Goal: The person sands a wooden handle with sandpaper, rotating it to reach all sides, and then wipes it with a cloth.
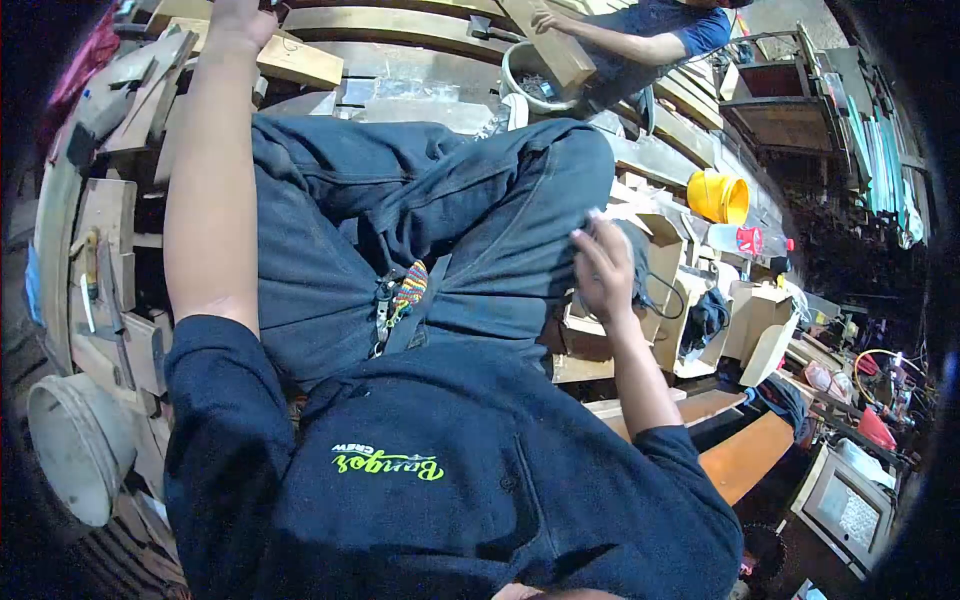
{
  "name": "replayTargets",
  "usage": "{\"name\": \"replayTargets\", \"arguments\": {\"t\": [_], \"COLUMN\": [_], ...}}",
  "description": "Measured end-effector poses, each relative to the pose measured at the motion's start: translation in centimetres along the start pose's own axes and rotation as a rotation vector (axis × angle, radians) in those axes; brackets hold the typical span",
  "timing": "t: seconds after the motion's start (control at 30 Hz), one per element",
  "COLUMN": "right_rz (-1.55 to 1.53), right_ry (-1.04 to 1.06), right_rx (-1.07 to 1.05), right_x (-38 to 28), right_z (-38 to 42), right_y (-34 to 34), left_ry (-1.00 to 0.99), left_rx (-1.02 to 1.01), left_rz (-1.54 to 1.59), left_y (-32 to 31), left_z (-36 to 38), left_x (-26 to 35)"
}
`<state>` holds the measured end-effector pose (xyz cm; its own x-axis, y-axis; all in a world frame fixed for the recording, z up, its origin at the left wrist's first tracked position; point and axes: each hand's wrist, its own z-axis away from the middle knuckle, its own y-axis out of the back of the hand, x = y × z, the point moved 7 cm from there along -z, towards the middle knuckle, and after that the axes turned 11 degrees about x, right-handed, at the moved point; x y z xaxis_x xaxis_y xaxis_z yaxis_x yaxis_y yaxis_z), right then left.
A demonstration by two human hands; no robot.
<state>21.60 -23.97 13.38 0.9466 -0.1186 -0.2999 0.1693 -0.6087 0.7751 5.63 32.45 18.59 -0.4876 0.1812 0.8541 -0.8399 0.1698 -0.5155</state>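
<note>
My left arm stretches up the left side of the view. My left hand (243, 22) is cut by the top edge, beside a pale wooden board (300, 62); its fingers are mostly hidden, so its hold cannot be made out. My right hand (605, 268) is beside my bent knee, fingers spread, holding nothing. Dark trousers (500, 215) cover my crossed legs, and a colourful woven strap (410, 288) with keys lies at my waist.
Ahead, a co-worker's hand (550, 20) touches a wooden block (552, 50) above a bucket (530, 75). On the right are a yellow bucket (717, 196), a bottle (735, 238) and wooden pieces (757, 325). A pale bucket (80, 448) stands at left.
</note>
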Motion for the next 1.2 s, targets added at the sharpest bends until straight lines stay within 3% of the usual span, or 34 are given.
{"name": "replayTargets", "arguments": {"t": [0.03,0.07,0.1,0.13,0.23,0.37,0.43,0.47,0.53,0.6,0.67,0.87,1.0,1.2], "right_rz": [0.015,-0.048,-0.044,-0.041,-0.045,0.006,-0.063,-0.061,-0.071,-0.088,-0.122,-0.091,-0.027,-0.012], "right_ry": [-0.233,-0.351,-0.331,-0.309,-0.022,0.127,0.185,0.185,0.216,0.199,0.224,0.224,0.372,0.346], "right_rx": [0.142,0.248,0.279,0.314,0.195,-0.07,-0.226,-0.232,-0.319,-0.351,-0.437,-0.507,-0.438,-0.462], "right_x": [1.6,2.7,2.2,1.3,-4.3,-5.7,-5.2,-5.1,-5.0,-4.9,-4.7,-4.4,-5.0,-4.6], "right_z": [0.1,-0.1,-0.3,-1.0,-3.6,-4.5,-5.3,-5.3,-5.4,-6.2,-6.1,-5.9,-5.6,-5.3], "right_y": [0.4,1.0,1.2,1.4,1.4,-0.4,-1.0,-1.1,-2.2,-2.8,-3.6,-4.4,-4.2,-4.5], "left_ry": [0.191,0.382,0.039,0.037,0.066,0.104,0.297,0.409,0.304,0.122,0.121,0.066,0.087,0.076], "left_rx": [-0.18,-0.359,-0.106,-0.104,-0.023,0.048,-0.188,-0.294,-0.171,0.068,0.135,0.052,0.007,0.077], "left_rz": [0.168,0.335,0.011,0.01,-0.009,-0.082,0.155,0.249,0.155,-0.063,-0.078,-0.058,-0.037,-0.085], "left_y": [1.7,-2.3,-3.3,-4.2,-4.1,-2.1,2.6,2.1,3.6,0.7,0.5,-0.8,-0.8,-0.4], "left_z": [-5.4,-0.5,3.9,5.0,5.4,4.3,-4.5,-4.4,-5.2,2.4,3.6,4.4,4.5,4.2], "left_x": [-2.7,-1.0,1.0,1.0,0.7,-1.4,-6.7,-6.9,-7.3,-3.0,-2.4,-1.6,-1.6,-1.6]}}
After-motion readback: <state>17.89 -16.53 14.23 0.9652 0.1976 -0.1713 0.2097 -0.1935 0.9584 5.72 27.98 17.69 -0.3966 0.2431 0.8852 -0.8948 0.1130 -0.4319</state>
